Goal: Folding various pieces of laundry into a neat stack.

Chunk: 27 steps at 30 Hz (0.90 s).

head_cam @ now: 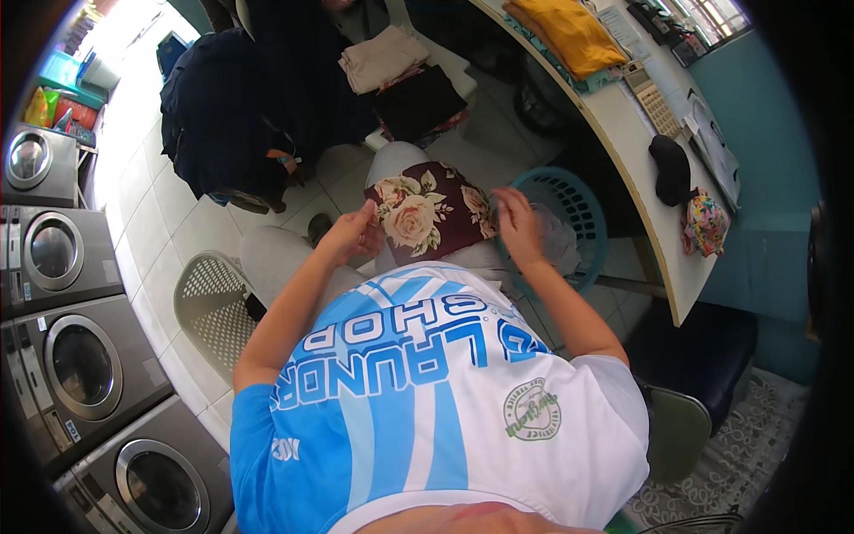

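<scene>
A folded dark maroon cloth [444,217] printed with large cream roses lies across my lap. My left hand [360,230] is at its left edge, fingers curled, with the thumb and fingertips on the fabric. Beside the right edge is my right hand [520,223], its fingers bent and slightly apart; whether they touch the cloth is hard to tell. Just ahead of my knees, a stack on a white plastic chair [460,67] has a folded beige cloth [383,59] and a folded black cloth [420,103] on top.
A blue plastic basket [594,200] holding a clear bag stands right of me, under the table [617,143]. On that table are folded yellow clothes [587,40] and a calculator [652,100]. Left are a pale basket [207,294], dark navy fabric [213,113] and several front-loading machines [83,367].
</scene>
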### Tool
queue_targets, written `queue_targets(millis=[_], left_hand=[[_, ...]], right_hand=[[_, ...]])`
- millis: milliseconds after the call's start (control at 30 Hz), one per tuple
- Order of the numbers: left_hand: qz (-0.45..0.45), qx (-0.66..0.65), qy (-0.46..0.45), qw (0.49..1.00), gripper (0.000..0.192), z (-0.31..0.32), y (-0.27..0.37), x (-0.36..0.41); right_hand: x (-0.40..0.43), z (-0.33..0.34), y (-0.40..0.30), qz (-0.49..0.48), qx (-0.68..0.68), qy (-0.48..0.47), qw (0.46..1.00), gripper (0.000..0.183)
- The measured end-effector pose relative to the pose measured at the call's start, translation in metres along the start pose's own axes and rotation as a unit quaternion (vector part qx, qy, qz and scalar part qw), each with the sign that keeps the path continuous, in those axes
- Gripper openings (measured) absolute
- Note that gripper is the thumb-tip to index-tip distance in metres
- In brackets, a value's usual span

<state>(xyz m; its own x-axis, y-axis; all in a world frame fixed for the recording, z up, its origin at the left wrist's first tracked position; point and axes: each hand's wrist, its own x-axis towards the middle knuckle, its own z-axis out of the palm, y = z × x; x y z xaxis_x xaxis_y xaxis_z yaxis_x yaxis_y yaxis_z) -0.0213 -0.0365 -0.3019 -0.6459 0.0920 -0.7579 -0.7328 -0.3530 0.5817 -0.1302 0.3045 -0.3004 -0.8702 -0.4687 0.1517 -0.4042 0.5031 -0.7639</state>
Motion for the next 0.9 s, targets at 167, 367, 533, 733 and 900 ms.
queue_targets(millis=[167, 367, 533, 733, 900], left_hand=[[0.063, -0.14, -0.008, 0.988, 0.039, 0.042, 0.024, 0.002], [0.227, 0.002, -0.093, 0.97, 0.028, 0.107, 0.105, -0.028], [0.278, 0.239, -0.216, 0.905, 0.024, 0.151, 0.141, -0.077], [0.495, 0.636, -0.072, 0.587, 0.033, 0.157, 0.106, -0.089], [0.284, 0.754, -0.085, 0.586, 0.032, 0.132, 0.055, -0.06]], right_hand=[[0.007, 0.042, -0.028, 0.098, 0.049, -0.201, 0.973, 0.073], [0.037, 0.012, -0.083, 0.419, 0.405, -0.186, 0.791, 0.073], [0.081, 0.005, -0.111, 0.316, 0.728, -0.08, 0.604, 0.059], [0.116, 0.045, -0.069, 0.202, 0.812, -0.187, 0.515, 0.057], [0.104, 0.088, -0.021, 0.223, 0.858, -0.215, 0.409, 0.058]])
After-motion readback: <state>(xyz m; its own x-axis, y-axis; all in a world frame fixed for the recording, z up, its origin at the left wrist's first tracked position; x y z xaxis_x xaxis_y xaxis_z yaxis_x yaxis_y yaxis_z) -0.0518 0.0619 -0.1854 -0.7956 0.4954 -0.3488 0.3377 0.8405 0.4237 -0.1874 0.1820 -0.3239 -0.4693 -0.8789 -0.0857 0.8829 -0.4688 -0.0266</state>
